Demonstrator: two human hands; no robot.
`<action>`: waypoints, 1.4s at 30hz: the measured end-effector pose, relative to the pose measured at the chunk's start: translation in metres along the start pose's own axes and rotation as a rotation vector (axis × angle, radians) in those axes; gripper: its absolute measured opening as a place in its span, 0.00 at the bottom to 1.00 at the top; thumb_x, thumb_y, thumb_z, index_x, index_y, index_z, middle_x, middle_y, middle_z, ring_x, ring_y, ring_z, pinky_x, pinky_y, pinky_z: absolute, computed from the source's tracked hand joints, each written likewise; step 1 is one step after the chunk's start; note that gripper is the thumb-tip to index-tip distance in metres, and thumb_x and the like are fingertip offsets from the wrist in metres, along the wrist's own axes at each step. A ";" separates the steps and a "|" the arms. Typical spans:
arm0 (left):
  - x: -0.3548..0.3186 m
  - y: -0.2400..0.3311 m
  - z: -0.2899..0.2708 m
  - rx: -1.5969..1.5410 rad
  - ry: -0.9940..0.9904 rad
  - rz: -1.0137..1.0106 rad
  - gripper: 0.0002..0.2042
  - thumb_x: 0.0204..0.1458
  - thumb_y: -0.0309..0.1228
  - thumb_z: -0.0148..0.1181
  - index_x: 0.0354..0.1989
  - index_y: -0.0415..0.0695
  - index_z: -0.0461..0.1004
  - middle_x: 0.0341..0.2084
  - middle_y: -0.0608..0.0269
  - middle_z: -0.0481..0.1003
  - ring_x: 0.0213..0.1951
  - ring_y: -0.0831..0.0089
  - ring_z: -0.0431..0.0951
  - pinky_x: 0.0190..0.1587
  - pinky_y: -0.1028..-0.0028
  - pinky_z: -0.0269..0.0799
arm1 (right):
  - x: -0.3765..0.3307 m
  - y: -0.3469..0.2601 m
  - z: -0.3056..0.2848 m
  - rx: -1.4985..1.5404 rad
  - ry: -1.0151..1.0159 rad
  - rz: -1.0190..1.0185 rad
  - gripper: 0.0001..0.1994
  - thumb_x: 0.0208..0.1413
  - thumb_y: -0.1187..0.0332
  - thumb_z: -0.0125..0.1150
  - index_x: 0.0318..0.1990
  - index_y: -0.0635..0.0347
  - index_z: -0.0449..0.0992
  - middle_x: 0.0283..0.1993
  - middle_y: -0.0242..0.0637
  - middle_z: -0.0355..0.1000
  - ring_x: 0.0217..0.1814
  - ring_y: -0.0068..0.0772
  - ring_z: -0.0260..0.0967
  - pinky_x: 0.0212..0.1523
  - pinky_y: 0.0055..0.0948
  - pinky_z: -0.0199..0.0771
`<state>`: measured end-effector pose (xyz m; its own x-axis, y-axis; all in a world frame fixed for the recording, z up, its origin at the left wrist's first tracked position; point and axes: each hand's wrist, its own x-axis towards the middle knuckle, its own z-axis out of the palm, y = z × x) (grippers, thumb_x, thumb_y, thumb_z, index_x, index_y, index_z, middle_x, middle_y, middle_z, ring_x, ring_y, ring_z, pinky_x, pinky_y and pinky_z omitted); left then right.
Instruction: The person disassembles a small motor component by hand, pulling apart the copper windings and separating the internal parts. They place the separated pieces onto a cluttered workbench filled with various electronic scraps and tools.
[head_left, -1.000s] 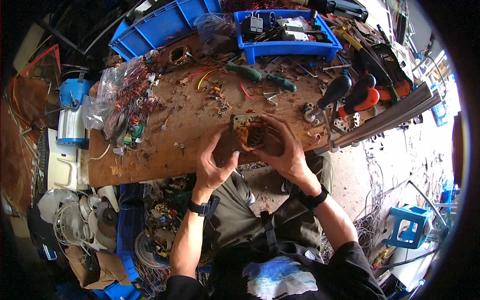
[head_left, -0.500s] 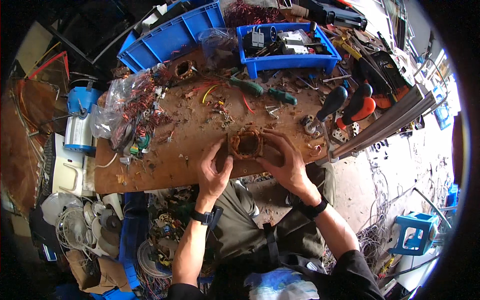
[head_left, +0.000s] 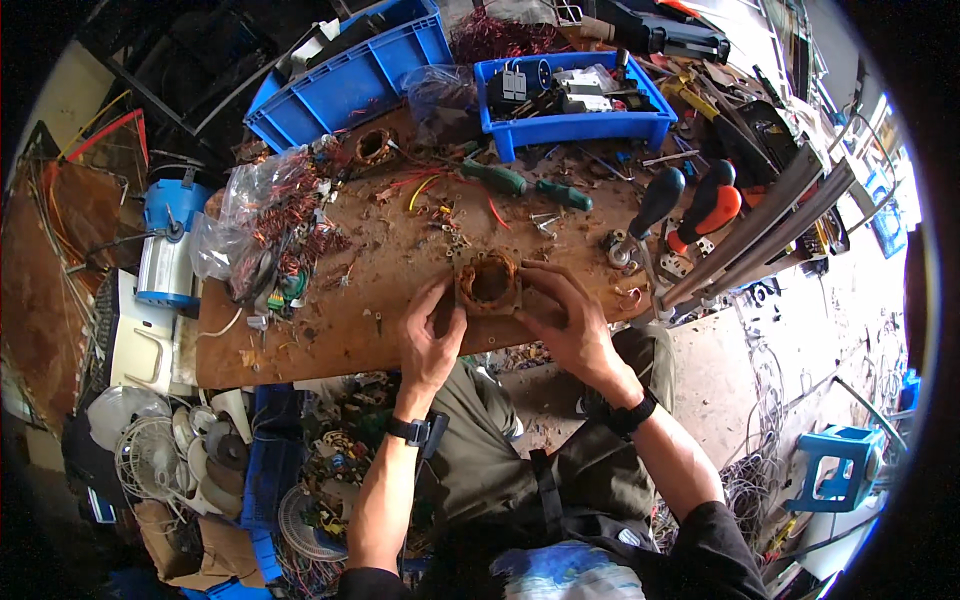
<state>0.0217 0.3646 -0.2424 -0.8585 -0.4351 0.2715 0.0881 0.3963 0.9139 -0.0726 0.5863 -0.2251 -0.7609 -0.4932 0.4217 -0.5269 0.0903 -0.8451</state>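
Observation:
Between my hands, above the near edge of the wooden workbench (head_left: 300, 345), is a motor stator (head_left: 488, 283) with copper windings around a round open middle. My left hand (head_left: 432, 335) grips its left side, thumb and fingers closed on the edge. Fingers and thumb of my right hand (head_left: 572, 325) hold the opposite side. Beyond the stator lie small metal bits and a short yellow wire (head_left: 420, 193). A second wound stator (head_left: 374, 147) rests farther back on the bench.
Green-handled screwdrivers (head_left: 495, 178) lie behind the stator. Two blue crates (head_left: 580, 130) stand at the back. A red-black handled tool (head_left: 712, 205) and metal bars (head_left: 760, 235) crowd the right. Left are bagged copper wire scraps (head_left: 265, 215); a blue stool (head_left: 838, 470) is at far right.
The stator has tilted slightly in my hands, so its opening looks different. Both hands keep their hold, and the whole view has shifted slightly.

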 end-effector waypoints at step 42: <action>0.006 0.001 -0.003 0.104 0.011 0.265 0.23 0.59 0.28 0.65 0.62 0.35 0.76 0.58 0.45 0.77 0.61 0.48 0.78 0.66 0.56 0.73 | -0.005 0.001 0.009 0.237 0.026 0.336 0.29 0.59 0.76 0.74 0.68 0.63 0.71 0.71 0.42 0.72 0.74 0.38 0.69 0.73 0.38 0.72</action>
<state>0.0179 0.3597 -0.2393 -0.8069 -0.3141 0.5002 0.2558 0.5776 0.7752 -0.0662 0.5811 -0.2313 -0.8867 -0.4480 0.1146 -0.1476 0.0393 -0.9883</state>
